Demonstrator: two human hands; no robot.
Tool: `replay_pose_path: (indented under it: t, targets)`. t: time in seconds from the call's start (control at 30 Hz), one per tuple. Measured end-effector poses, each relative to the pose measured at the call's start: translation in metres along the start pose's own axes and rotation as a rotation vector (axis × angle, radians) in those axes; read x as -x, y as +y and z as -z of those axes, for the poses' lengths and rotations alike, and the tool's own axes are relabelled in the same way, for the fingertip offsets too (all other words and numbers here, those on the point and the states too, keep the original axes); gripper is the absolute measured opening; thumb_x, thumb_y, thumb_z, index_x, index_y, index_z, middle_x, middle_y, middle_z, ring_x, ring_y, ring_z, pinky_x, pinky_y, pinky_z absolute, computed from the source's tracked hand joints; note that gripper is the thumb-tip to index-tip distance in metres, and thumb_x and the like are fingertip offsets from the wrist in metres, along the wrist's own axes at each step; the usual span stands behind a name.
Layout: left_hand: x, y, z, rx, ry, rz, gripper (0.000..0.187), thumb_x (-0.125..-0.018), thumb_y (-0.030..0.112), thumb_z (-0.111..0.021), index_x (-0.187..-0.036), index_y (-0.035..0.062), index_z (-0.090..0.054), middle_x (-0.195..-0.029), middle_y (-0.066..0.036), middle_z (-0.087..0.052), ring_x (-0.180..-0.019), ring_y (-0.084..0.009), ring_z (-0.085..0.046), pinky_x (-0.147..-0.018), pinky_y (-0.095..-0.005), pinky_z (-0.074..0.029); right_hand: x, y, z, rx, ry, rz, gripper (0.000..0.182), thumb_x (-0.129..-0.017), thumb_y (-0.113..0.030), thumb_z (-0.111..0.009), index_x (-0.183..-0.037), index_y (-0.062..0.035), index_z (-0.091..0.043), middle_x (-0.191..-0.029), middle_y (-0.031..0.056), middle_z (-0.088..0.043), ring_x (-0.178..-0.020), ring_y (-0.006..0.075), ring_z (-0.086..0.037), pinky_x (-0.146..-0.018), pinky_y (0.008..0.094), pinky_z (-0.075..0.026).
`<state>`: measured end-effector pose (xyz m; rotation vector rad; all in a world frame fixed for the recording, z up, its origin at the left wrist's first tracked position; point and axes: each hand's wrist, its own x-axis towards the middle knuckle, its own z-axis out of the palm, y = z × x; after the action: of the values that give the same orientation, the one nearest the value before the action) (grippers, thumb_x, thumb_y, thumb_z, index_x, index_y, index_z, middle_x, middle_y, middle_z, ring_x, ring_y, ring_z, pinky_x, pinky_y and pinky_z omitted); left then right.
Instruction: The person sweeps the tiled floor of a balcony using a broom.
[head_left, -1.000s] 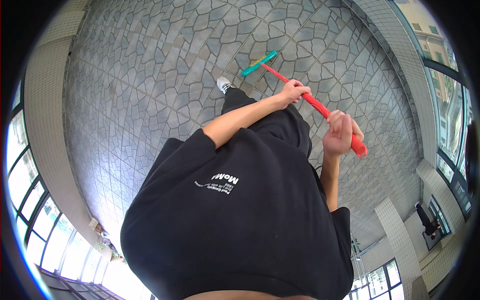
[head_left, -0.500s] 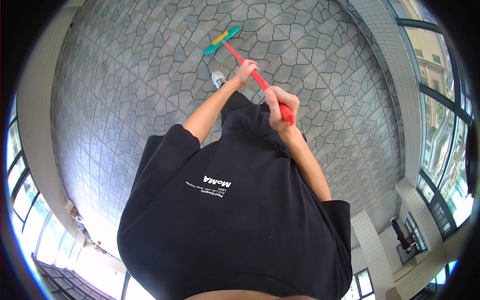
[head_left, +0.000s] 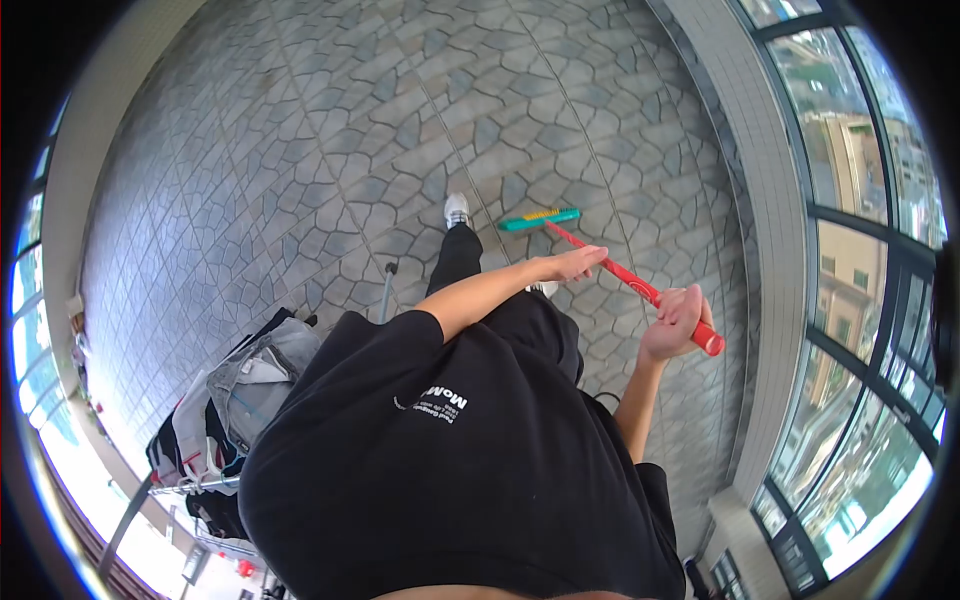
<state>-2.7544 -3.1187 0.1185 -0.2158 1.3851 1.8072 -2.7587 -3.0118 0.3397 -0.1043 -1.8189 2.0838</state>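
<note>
Red broom handle (head_left: 632, 282) is being clamped twice — left hand (head_left: 578, 263) guiding lower, right hand (head_left: 675, 324) steadying the top, wide spacing aiding control.

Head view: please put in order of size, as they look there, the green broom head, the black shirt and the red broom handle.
Largest to smallest:
Black shirt
Red broom handle
Green broom head

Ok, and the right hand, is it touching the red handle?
Touching. The head view shows the right hand closed around the red handle, close to its near end, which sticks out past the fist.
</note>
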Motion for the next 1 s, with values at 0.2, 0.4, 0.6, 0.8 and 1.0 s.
replay_pose_path:
  t: [0.2,0.4,0.6,0.8,1.0]
  targets:
    - [0.078,-0.078,0.189,-0.346,0.552,-0.123,0.049,-0.09,0.045,-0.053,-0.118,0.0041,-0.057,-0.111,-0.016,-0.064,-0.103,-0.0258,-0.062,-0.084,-0.0343,-0.048,-0.074,0.028,-0.091,0.069,-0.086,0.022,0.046,-0.091,-0.018,-0.057,-0.052,-0.0107,-0.036,-0.045,-0.001,-0.039,-0.038,0.0078,-0.035,-0.044,0.0259,-0.036]
    - [0.215,-0.184,0.309,-0.438,1.169,0.52,0.038,-0.085,0.035,-0.052,-0.112,0.0083,-0.061,-0.108,-0.018,-0.064,-0.107,-0.0332,-0.059,-0.091,-0.0423,-0.046,-0.102,0.062,-0.152,0.097,-0.146,0.029,0.029,-0.091,-0.021,-0.062,-0.071,-0.0056,-0.048,-0.048,-0.0008,-0.042,-0.04,0.0061,-0.038,-0.046,0.0244,-0.039]
    - [0.212,-0.233,0.318,0.018,1.156,0.427,0.042,-0.08,0.035,-0.058,-0.11,0.0059,-0.061,-0.108,-0.019,-0.065,-0.105,-0.0326,-0.06,-0.09,-0.0386,-0.047,-0.1,0.066,-0.187,0.171,-0.175,0.254,0.019,-0.092,-0.017,-0.061,-0.091,0.0011,-0.053,-0.064,0.0038,-0.052,-0.045,0.0075,-0.044,-0.047,0.025,-0.043]
    - [0.176,-0.239,0.333,0.178,1.005,0.273,0.044,-0.077,0.04,-0.067,-0.103,0.0043,-0.068,-0.094,-0.016,-0.069,-0.092,-0.0228,-0.066,-0.082,-0.0344,-0.049,-0.148,0.1,-0.249,0.171,0.019,0.172,0.014,-0.091,-0.011,-0.062,-0.085,-0.0013,-0.053,-0.058,0.0009,-0.048,-0.045,0.0061,-0.042,-0.043,0.0217,-0.036]
    - [0.153,-0.146,0.41,0.112,1.01,0.393,0.04,-0.079,0.034,-0.065,-0.102,0.0015,-0.068,-0.097,-0.015,-0.069,-0.094,-0.0226,-0.065,-0.082,-0.033,-0.049,-0.253,0.115,-0.321,0.066,0.188,0.036,0.034,-0.085,-0.006,-0.067,-0.059,-0.007,-0.044,-0.05,-0.0024,-0.042,-0.041,0.0049,-0.036,-0.04,0.0216,-0.03]
